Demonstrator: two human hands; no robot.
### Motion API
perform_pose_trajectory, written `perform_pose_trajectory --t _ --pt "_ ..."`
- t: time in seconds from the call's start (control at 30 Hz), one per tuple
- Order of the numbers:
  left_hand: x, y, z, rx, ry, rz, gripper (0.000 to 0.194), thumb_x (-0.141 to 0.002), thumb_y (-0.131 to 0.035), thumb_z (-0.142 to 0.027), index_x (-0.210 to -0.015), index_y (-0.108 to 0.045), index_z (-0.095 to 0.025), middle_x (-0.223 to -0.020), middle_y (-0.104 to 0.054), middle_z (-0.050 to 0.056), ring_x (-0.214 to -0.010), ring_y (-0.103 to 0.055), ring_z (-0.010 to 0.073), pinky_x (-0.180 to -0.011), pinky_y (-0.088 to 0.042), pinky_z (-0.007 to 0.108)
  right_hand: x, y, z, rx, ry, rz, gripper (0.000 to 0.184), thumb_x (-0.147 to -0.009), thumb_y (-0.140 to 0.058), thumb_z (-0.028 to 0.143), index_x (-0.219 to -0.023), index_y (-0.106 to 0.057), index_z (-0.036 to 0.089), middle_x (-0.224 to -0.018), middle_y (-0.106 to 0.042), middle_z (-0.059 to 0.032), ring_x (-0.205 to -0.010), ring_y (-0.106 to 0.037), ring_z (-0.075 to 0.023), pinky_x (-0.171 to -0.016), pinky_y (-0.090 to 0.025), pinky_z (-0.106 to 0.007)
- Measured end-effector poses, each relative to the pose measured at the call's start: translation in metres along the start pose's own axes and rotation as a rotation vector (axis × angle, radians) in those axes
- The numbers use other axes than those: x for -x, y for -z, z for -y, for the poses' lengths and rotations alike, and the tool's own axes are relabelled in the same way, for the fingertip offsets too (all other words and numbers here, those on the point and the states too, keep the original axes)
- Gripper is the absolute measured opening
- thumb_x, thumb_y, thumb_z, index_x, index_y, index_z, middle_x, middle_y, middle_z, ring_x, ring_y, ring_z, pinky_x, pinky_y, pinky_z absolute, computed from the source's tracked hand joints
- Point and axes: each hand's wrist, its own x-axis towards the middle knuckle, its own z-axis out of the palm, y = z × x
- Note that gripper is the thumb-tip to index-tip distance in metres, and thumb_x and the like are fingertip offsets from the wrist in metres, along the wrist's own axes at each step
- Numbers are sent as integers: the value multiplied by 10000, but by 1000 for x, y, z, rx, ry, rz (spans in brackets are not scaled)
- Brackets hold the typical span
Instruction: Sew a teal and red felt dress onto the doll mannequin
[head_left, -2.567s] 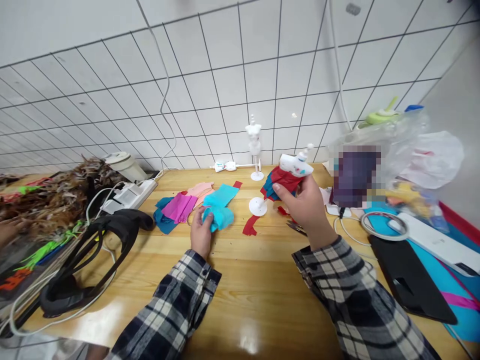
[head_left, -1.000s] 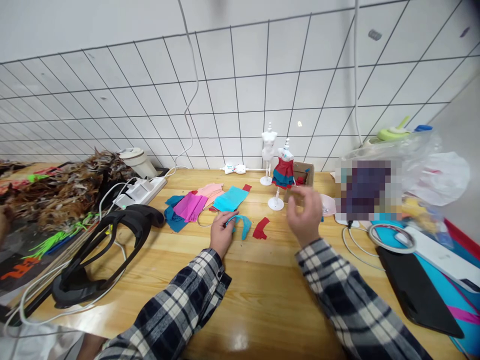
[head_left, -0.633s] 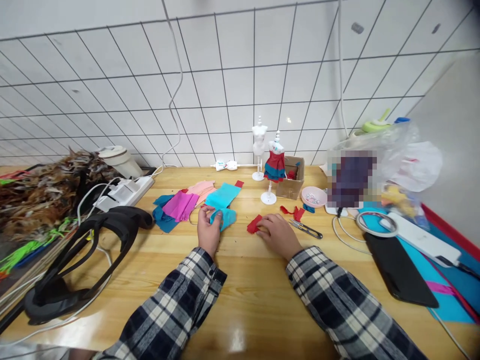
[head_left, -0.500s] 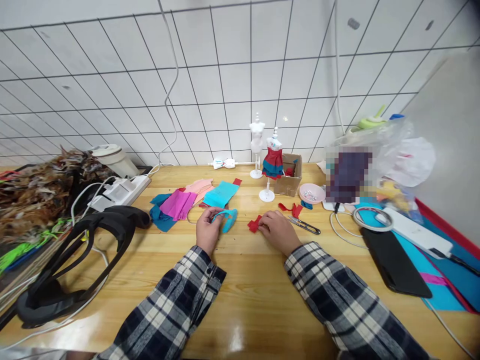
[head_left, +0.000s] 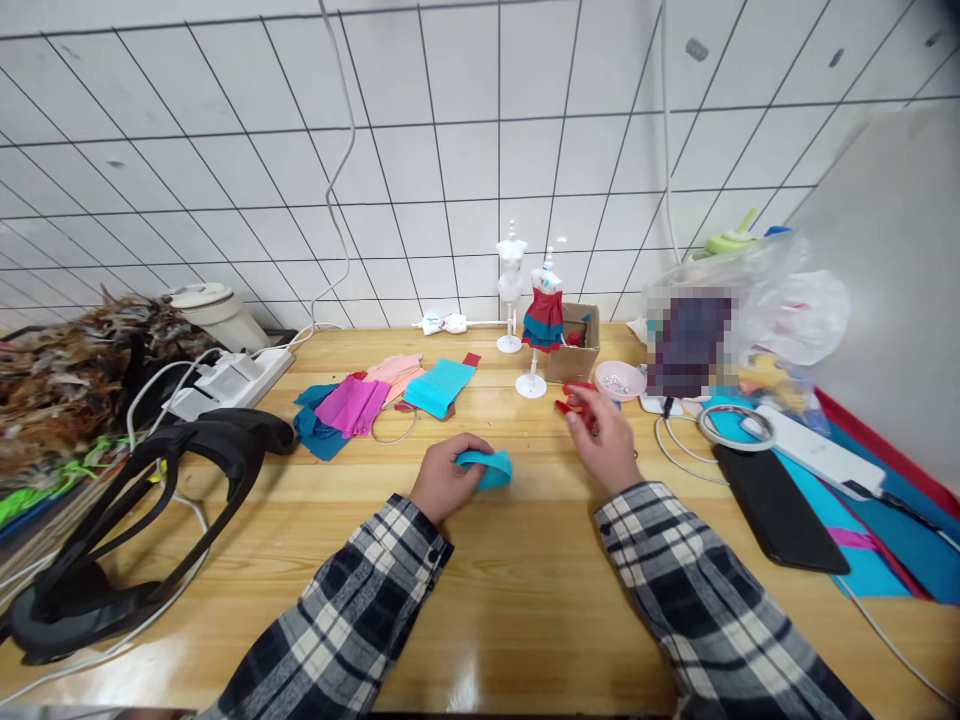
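Observation:
My left hand [head_left: 448,478] is closed on a strip of light blue cloth [head_left: 495,470], which curls out past the thumb and fingertips above the table. My right hand [head_left: 606,440] is further right with thumb and fingers apart, just over the red cloth scraps [head_left: 576,408]. The fingers partly cover these scraps. Behind them stands a small white dress form [head_left: 531,386] wearing a red and blue doll dress [head_left: 543,318]. A second, bare dress form [head_left: 511,270] is close behind it. The snips are hidden by my right hand.
Folded cloth pieces, one magenta [head_left: 352,405] and one light blue [head_left: 440,387], lie left of centre. A cardboard box [head_left: 573,362] and a pink bowl [head_left: 621,380] of small bits stand at the right. A black phone [head_left: 780,510] and black headset frame [head_left: 180,500] flank the work area.
My right hand has moved right and away from me, and the red scrap from the table's middle is now by the other scraps. My left hand has shifted right and nearer with the blue strip.

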Motion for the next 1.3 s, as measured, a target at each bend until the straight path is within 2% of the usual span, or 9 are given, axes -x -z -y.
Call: perform_pose_trajectory --t 0.13,0.23,0.33,0.5,0.63,0.7,1.0,1.13,1.3 --pt "3 -3 -7 -41 6 45 190 -702 -594 -127 -846 -699 -193 -853 -736 27 -804 -678 191 -769 -531 300 21 -15 43 -292 174 488 571 -833 -614 437 -1330 -504 178 -1155 -640 -112 -964 -596 -221 -816 -499 -355" --pt "4 -5 -9 10 10 6 272 -702 -641 -152 -969 -664 -197 -851 -720 15 -802 -673 183 -785 -527 303 30 -23 54 -258 134 471 470 -811 -642 328 -1258 -579 196 -1075 -684 -90 -913 -622 -212 -824 -495 -359" --pt "2 -7 -10 143 47 -75 373 -725 -697 -245 -1081 -601 -194 -782 -680 -6 -747 -655 163 -743 -522 291 30 -29 48 -341 -55 477 260 -865 -527 255 -1065 -688 214 -957 -727 -46 -827 -653 -189 -746 -508 -316" --pt "-2 -8 -10 290 136 -94 341 -733 -698 -343 -1018 -597 -184 -870 -693 26 -769 -658 172 -659 -526 276 28 -28 33 -711 -283 815 322 -851 -553 439 -988 -702 189 -938 -741 -41 -827 -679 -220 -718 -538 -338" --pt "-4 -11 -6 49 135 41 222 -710 -709 -294 -890 -650 -178 -856 -711 23 -767 -651 177 -697 -517 289 22 -26 26 -320 -119 409 364 -823 -612 381 -1124 -675 186 -999 -724 -72 -902 -644 -219 -828 -493 -360" --pt "-4 -13 -2 -69 126 97 176 -701 -713 -266 -848 -669 -180 -847 -717 14 -786 -648 179 -724 -506 289 17 -27 23 -168 -33 306 363 -818 -632 342 -1145 -675 189 -987 -727 -70 -915 -632 -215 -843 -473 -353" --pt "-6 -17 11 -317 89 103 201 -760 -693 -322 -926 -700 -208 -873 -724 5 -811 -626 186 -746 -462 298 -3 -53 11 -166 18 500 118 -788 -662 238 -857 -752 208 -743 -725 -1 -672 -612 -134 -641 -430 -240" --pt "-6 -16 5 -543 -17 57 260 -805 -666 -404 -1014 -707 -257 -1019 -720 23 -1003 -592 253 -863 -395 391 -1 -53 7 -77 124 464 104 -805 -641 225 -857 -731 215 -816 -724 -4 -764 -614 -148 -689 -420 -253" --pt "-11 -14 2 -673 -36 82 105 -839 -635 -298 -847 -739 -285 -898 -732 3 -943 -603 234 -866 -327 428 -4 -52 9 14 156 464 132 -818 -631 234 -922 -712 223 -875 -716 -12 -834 -616 -167 -726 -416 -271"
